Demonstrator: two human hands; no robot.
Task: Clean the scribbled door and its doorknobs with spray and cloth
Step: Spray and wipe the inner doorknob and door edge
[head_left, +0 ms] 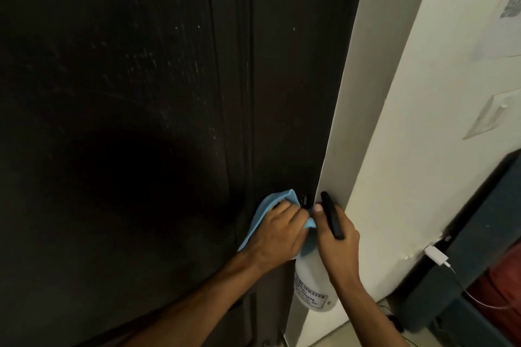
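While the dark, wood-grained door [141, 93] is marked by faint pale scribbles on its panel, a blue cloth [263, 213] is pressed against it near the knob [304, 200] by the left hand [277, 236], fingers curled over the soft fabric. A white, rounded spray bottle [313, 284] with printed lettering is gripped at its black handle by the right hand [335, 242], thumb up; its contents cannot be told. Just beside the door's edge, a pale wall [423, 149] is seen.
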